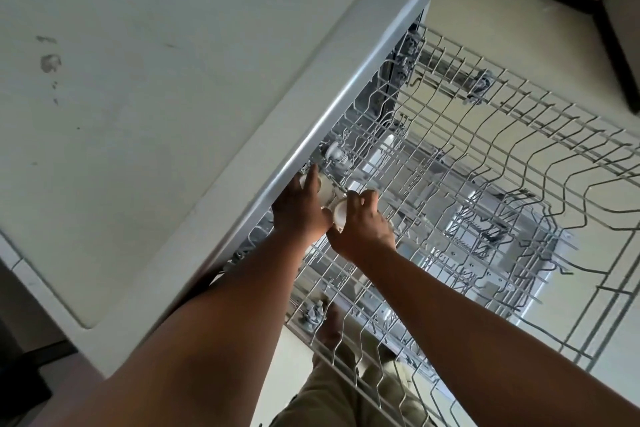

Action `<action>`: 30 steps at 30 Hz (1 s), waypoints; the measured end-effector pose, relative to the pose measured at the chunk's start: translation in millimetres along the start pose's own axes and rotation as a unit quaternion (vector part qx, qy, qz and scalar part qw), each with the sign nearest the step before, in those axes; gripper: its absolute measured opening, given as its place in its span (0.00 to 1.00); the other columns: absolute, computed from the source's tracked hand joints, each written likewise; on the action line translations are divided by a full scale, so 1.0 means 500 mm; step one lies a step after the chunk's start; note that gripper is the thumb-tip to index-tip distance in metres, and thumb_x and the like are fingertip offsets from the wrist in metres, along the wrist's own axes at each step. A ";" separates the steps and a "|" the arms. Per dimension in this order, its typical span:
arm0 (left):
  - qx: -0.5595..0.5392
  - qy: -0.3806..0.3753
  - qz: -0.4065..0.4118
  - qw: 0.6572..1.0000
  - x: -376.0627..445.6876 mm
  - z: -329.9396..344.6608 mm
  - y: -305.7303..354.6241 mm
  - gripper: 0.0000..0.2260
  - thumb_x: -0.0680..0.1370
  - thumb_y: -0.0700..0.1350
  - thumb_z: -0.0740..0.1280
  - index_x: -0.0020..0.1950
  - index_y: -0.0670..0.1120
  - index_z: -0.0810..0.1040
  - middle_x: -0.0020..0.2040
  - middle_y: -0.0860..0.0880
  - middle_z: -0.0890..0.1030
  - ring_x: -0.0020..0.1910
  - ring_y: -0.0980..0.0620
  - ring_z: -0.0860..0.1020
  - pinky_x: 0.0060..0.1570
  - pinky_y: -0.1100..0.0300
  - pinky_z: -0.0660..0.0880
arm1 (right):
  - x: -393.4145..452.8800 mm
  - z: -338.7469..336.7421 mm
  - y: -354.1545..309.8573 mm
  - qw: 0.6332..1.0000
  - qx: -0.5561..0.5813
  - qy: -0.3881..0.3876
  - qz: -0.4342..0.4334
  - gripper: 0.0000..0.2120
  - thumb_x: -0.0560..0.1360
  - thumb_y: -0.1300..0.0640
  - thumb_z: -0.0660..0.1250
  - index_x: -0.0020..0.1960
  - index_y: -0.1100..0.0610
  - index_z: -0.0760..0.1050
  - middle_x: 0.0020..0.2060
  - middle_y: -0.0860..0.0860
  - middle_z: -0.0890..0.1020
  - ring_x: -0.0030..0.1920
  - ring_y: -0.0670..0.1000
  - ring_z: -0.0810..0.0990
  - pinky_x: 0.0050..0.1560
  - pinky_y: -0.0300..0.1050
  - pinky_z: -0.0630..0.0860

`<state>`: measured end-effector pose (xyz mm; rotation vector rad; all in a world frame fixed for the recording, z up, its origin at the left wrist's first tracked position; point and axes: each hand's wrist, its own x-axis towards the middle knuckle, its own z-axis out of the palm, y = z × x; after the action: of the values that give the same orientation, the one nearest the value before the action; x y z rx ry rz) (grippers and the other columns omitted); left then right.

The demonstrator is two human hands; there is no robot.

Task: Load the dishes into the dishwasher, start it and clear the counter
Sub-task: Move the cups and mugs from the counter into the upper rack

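The dishwasher's upper wire rack (485, 156) is pulled out below the counter edge. My left hand (299, 208) reaches under that edge and holds a small white cup (323, 189) at the rack's near-left side. Right beside it, my right hand (363, 225) grips a second white cup (339, 215) over the rack wires. The two cups touch or nearly touch. Fingers hide most of both cups. Through the rack I see the open dishwasher door and lower rack (491, 236).
The pale countertop (138, 114) fills the left, with a few dark stains (50, 62). Its metal edge strip (346, 97) runs diagonally above the rack. Cream floor tiles and a dark skirting (616, 45) lie to the right. My legs show under the rack.
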<state>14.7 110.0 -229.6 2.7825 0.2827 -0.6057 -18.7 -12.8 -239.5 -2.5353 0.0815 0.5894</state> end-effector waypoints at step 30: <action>-0.013 0.028 0.051 0.998 -0.032 -0.014 -0.027 0.38 0.77 0.49 0.66 0.80 0.51 0.47 0.80 0.46 0.54 0.75 0.41 0.61 0.68 0.44 0.64 | 0.001 -0.043 0.027 0.996 -0.062 0.013 -0.057 0.29 0.72 0.35 0.66 0.63 0.54 0.65 0.53 0.53 0.72 0.46 0.54 0.77 0.40 0.45 0.71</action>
<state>-0.3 122.9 -219.9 2.7731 0.1585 -0.4963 -12.0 -35.3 -229.7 -2.6466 -0.0935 0.5323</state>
